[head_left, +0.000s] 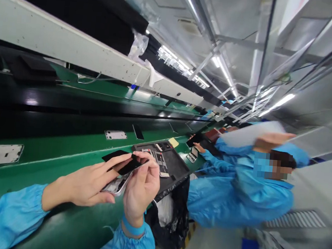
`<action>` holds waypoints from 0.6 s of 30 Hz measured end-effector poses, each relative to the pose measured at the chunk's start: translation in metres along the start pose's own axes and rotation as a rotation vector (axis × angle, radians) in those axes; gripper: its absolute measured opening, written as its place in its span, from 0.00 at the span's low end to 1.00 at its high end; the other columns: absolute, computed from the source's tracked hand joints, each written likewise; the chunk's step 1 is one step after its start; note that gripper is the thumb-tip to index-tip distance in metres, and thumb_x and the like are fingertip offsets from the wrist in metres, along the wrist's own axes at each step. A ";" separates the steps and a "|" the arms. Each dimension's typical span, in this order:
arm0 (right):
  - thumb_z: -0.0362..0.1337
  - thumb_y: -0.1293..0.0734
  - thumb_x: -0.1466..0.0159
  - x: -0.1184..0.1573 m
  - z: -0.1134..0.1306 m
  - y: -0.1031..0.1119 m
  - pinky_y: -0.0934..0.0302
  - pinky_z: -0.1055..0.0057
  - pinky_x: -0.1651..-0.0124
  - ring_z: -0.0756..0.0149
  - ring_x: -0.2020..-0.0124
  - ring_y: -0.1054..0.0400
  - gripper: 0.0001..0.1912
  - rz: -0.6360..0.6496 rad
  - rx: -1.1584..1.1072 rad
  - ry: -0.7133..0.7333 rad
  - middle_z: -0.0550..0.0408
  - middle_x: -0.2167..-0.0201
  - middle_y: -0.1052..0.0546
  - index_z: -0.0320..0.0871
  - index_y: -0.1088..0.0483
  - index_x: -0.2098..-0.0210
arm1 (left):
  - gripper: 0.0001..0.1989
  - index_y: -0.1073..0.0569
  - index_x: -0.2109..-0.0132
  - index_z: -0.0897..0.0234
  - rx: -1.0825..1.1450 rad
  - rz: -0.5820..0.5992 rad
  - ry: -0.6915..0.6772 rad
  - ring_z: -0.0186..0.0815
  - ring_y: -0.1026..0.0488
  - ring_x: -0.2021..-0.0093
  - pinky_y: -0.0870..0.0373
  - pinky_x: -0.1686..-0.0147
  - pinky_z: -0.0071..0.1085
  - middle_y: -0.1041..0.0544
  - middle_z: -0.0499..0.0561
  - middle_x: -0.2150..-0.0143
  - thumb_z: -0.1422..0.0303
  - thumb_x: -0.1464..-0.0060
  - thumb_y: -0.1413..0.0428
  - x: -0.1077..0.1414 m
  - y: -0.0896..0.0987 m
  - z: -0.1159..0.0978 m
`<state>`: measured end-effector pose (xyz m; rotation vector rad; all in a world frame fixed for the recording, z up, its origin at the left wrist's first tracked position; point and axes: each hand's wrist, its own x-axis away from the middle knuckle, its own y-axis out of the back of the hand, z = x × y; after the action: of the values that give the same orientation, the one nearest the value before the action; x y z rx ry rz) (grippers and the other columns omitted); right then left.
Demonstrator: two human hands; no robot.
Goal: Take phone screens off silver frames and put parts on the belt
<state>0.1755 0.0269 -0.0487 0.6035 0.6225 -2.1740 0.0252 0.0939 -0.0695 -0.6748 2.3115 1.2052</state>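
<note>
My left hand (88, 181) grips a silver metal phone frame (114, 186) from below, and its fingers also press on a thin black sheet (116, 155). My right hand (141, 188) pinches a narrow black strip (129, 166) between thumb and fingertips, close above the frame. The strip and sheet look like one flexible film, though my fingers hide the join. Much of the frame is covered by my hands. A blue sleeve (7, 213) covers my left arm, and a blue wrist strap (132, 226) circles my right wrist.
A green conveyor belt (64, 152) carries a white phone frame (115, 135) and a black panel (138, 131). A black parts tray (163, 159) and black trash bag (168, 225) stand close by. A co-worker in blue (236, 188) holds a white sheet (252, 134).
</note>
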 end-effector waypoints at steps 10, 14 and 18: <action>0.53 0.37 0.29 0.031 -0.102 0.053 0.35 0.64 0.55 0.59 0.56 0.30 0.20 0.446 0.576 -0.214 0.49 0.58 0.25 0.46 0.33 0.68 | 0.47 0.42 0.23 0.68 0.741 -0.650 0.338 0.51 0.17 0.55 0.21 0.51 0.47 0.16 0.65 0.53 0.38 0.34 0.52 -0.004 0.039 0.019; 0.53 0.37 0.30 0.060 -0.155 0.051 0.36 0.60 0.51 0.56 0.57 0.31 0.20 0.527 0.704 -0.299 0.50 0.63 0.27 0.46 0.33 0.70 | 0.48 0.47 0.21 0.67 1.083 -0.637 0.352 0.49 0.17 0.61 0.20 0.58 0.44 0.15 0.64 0.57 0.37 0.34 0.52 -0.007 0.046 0.011; 0.50 0.36 0.31 0.076 -0.161 0.044 0.41 0.50 0.44 0.49 0.51 0.34 0.16 0.485 0.824 -0.319 0.46 0.60 0.27 0.46 0.33 0.69 | 0.46 0.49 0.21 0.63 1.270 -0.597 0.374 0.48 0.17 0.61 0.20 0.61 0.41 0.15 0.62 0.57 0.37 0.32 0.56 -0.006 0.051 0.005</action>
<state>0.2000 0.0574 -0.2282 0.7019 -0.5792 -1.9275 0.0005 0.1248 -0.0370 -0.9540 2.2752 -0.7011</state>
